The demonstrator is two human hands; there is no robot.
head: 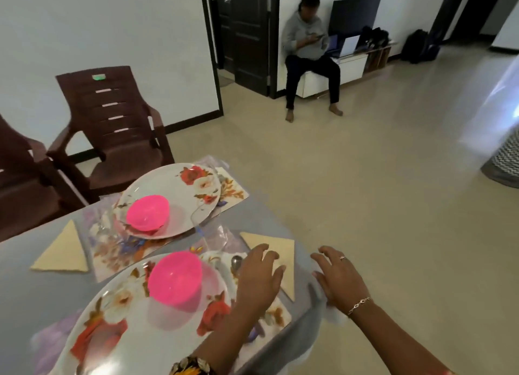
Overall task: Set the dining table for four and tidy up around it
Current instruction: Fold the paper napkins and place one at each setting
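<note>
Hands: your left hand (pixel 259 279) is palm down with fingers spread over the right napkin (pixel 283 242); contact cannot be confirmed. Your right hand (pixel 341 282) is also spread and grips nothing. It sits at the table's right edge, apart from the left hand
Table: one grey table (pixel 25 296), seen from your side
Plates: two counted, both white with a floral print. The near plate (pixel 118 318) lies just left of your left forearm; the far plate (pixel 185 189) lies beyond it
Bowls: two counted, both pink. The near bowl (pixel 175 279) stands in the near plate and the far bowl (pixel 147 213) in the far plate, one bowl per plate
Napkins: two counted, both cream and folded into triangles. The right napkin lies beside the near plate; the left napkin (pixel 63 252) lies left of the far plate
Placemats: two counted, both floral. The near placemat (pixel 276 315) is under the near plate and the far placemat (pixel 233 190) under the far plate
Spoon: one spoon (pixel 236 262), partly hidden by your left fingers, between the near plate and the right napkin
Chairs: two counted, both brown plastic. The farther chair (pixel 118 121) and the nearer chair (pixel 19 183) stand at the table's far side
Background: one seated person (pixel 306 46) by the far wall, well apart from the table
</note>
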